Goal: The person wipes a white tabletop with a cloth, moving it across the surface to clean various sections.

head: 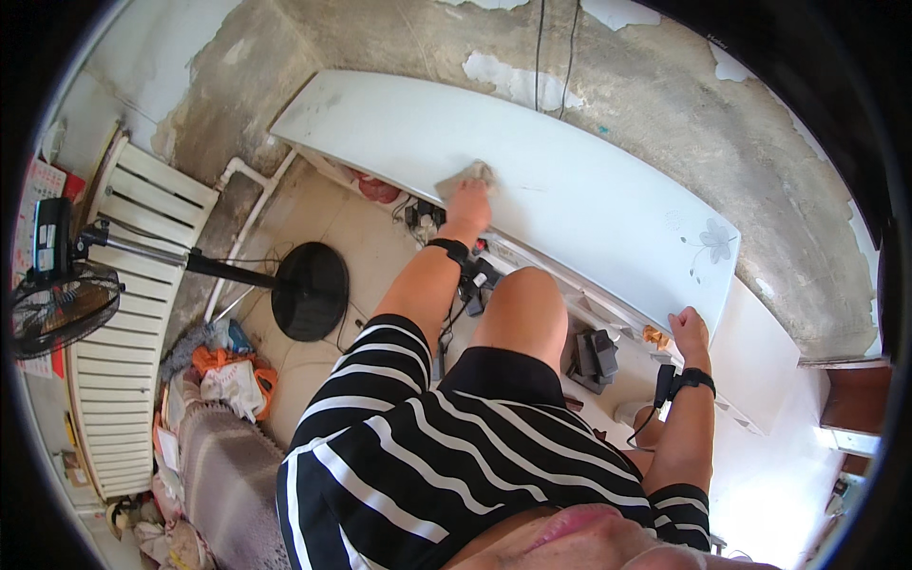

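A crumpled greyish-beige cloth (467, 177) lies on the pale glass top of a long, low cabinet (570, 192). My left hand (470, 203) grips the cloth and presses it onto the top near its front edge. At the cabinet's right end, my right hand (690, 328) rests by the front edge, fingers curled in, with nothing seen in it. A grey flower print (714, 241) marks the glass just beyond that hand. Faint streaks show on the glass right of the cloth. Both wrists wear black bands.
A black pedestal fan (310, 291) stands left, near a white slatted radiator (121, 356) and white pipes. Black adapters (481, 274) and cables lie under the cabinet's front, with black boxes (593, 356) farther right. Two cables hang down the peeling wall. Bags (239, 377) sit lower left.
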{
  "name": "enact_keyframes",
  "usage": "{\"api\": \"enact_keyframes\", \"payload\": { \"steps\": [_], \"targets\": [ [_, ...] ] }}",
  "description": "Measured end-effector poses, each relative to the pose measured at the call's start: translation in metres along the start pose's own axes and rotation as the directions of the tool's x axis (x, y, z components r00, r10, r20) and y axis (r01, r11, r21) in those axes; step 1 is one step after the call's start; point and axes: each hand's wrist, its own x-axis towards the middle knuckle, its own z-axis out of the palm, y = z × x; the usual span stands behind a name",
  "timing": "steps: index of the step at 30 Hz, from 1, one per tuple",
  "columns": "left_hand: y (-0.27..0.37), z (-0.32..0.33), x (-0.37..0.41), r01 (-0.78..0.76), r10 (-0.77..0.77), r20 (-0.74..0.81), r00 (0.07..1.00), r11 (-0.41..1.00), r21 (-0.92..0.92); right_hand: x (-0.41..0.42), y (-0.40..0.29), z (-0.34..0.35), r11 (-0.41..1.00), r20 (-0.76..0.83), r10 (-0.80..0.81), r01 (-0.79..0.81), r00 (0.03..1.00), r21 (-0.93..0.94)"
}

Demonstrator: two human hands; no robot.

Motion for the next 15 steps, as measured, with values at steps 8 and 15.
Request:
{"api": "enact_keyframes", "payload": {
  "steps": [8, 15],
  "targets": [
    [0.08, -0.004, 0.005, -0.517, 0.558, 0.146, 0.817, 0.821, -0.242, -0.002, 0.0, -0.002, 1.0, -0.036, 0.008, -0.008, 0.999, 0.007],
    [0.092, -0.025, -0.004, -0.701, 0.728, 0.243, 0.641, 0.684, -0.2, -0.007, -0.006, -0.006, 0.999, -0.013, 0.048, -0.048, 0.999, 0.023]
  ]
}}
